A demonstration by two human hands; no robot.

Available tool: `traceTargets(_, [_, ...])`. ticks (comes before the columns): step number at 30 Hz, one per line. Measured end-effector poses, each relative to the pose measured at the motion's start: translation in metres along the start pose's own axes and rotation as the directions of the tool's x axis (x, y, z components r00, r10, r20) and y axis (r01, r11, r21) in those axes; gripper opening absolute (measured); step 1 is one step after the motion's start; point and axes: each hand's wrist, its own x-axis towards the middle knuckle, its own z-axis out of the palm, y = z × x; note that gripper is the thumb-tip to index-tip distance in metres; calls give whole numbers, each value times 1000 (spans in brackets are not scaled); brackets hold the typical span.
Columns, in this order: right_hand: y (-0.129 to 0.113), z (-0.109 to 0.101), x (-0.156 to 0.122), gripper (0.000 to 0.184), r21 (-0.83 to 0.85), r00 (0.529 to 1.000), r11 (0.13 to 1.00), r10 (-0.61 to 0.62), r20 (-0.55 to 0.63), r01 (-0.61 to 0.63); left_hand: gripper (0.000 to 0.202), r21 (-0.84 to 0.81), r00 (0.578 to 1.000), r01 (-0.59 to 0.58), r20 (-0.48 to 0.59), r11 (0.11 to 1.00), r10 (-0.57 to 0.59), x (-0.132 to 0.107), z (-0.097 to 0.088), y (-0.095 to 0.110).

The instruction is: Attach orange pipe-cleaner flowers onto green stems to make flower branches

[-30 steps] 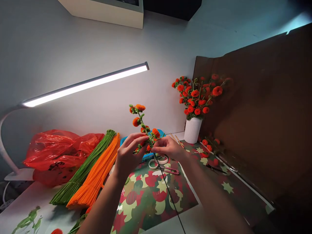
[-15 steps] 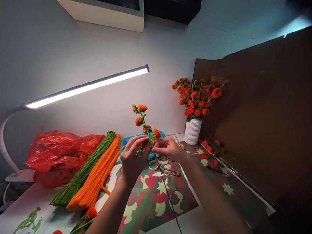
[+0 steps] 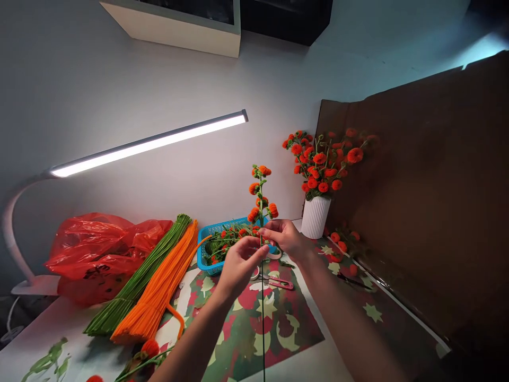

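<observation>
Both of my hands pinch one upright flower stem (image 3: 261,197), a thin green wire with small orange pompom blooms near its top and a long bare dark end running down toward me. My right hand (image 3: 284,237) grips the stem just under the blooms. My left hand (image 3: 240,262) pinches it a little lower, fingers closed on the wire. Behind the hands sits a blue basket (image 3: 204,248) holding more small orange-and-green flower pieces.
Bundles of green pipe cleaners (image 3: 140,274) and orange pipe cleaners (image 3: 159,286) lie at left beside a red plastic bag (image 3: 92,249). Pink-handled scissors (image 3: 278,281) lie on the patterned mat (image 3: 254,318). A white vase (image 3: 315,216) of orange flowers stands by a brown board (image 3: 429,191). A lit lamp bar (image 3: 151,142) hangs overhead.
The stem has swung from a leftward tilt to upright and shifted right. My left hand dropped lower on the wire, uncovering the blue basket behind it.
</observation>
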Motion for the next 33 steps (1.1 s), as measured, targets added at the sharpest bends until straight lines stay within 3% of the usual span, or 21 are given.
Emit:
traceTargets(2, [-1, 0, 0, 29, 16, 999, 1000, -14, -29, 14, 29, -73, 999, 17, 49, 997, -13, -4, 10, 0])
traceTargets(5, [-4, 4, -2, 28, 38, 999, 999, -26, -27, 27, 33, -226, 997, 49, -39, 973, -59, -9, 20, 2])
traceTargets(7, [-8, 6, -4, 27, 30, 999, 999, -37, -5, 37, 33, -377, 991, 110, -33, 920, -131, -10, 21, 5])
traceTargets(11, [-11, 1, -7, 27, 66, 992, 997, -52, 117, 45, 30, -622, 959, 283, 202, 730, -200, -10, 13, 15])
traceTargets(16, [-6, -9, -9, 34, 213, 926, 976, -38, 375, -46, 33, -700, 859, 471, 502, 537, -99, -16, 8, 19])
traceTargets(20, [-5, -13, -10, 30, 136, 885, 987, 9, 466, -82, 34, -697, 793, 568, 605, 437, -66, -20, 8, 12])
traceTargets(23, [-4, -16, -7, 32, 101, 895, 992, 23, 445, -76, 34, -676, 767, 614, 632, 408, -107, -16, 6, 7])
traceTargets(26, [-2, -20, -2, 30, 70, 925, 996, 20, 378, -51, 32, -629, 799, 582, 559, 515, -220, -9, 5, 6])
traceTargets(29, [1, -21, 3, 27, -15, 969, 1000, 4, 246, 0, 30, -483, 901, 430, 282, 763, -329, -4, 7, 4])
traceTargets(31, [5, -18, 5, 28, -80, 991, 996, -26, 132, 37, 31, -306, 955, 293, 54, 906, -291, -3, 10, 0])
traceTargets(33, [8, -11, 6, 31, -122, 998, 991, -59, 37, 63, 31, -141, 980, 147, -112, 979, -163, -4, 11, -5])
